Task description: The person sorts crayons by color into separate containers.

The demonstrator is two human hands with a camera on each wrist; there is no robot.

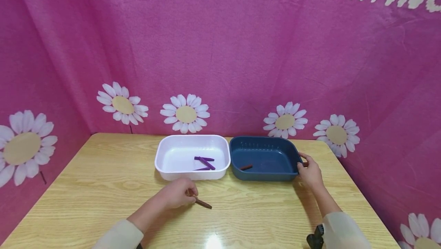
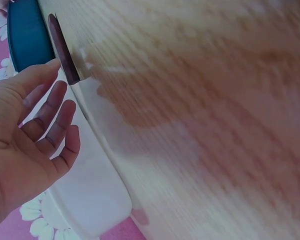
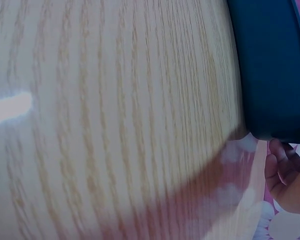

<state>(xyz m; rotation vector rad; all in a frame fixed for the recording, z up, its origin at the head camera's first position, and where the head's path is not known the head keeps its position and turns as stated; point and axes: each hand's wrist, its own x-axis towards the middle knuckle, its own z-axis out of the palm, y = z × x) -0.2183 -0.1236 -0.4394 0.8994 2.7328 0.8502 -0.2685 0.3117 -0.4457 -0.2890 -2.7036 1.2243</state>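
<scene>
My left hand is in front of the white basin. It pinches a slim brown stick by one end between thumb and forefinger, low over the table. In the left wrist view the brown stick lies along the thumb tip, and the other fingers curl loosely. My right hand holds the right end of the dark blue basin, thumb at the near corner and fingers farther back. The right wrist view has those fingers right at the basin's end. A dark reddish-brown patch shows between thumb and forefinger.
Three purple sticks lie in the white basin, one across another. A short brown stick is in the dark blue basin. Both basins stand side by side at the back of the wooden table, before a pink flowered curtain.
</scene>
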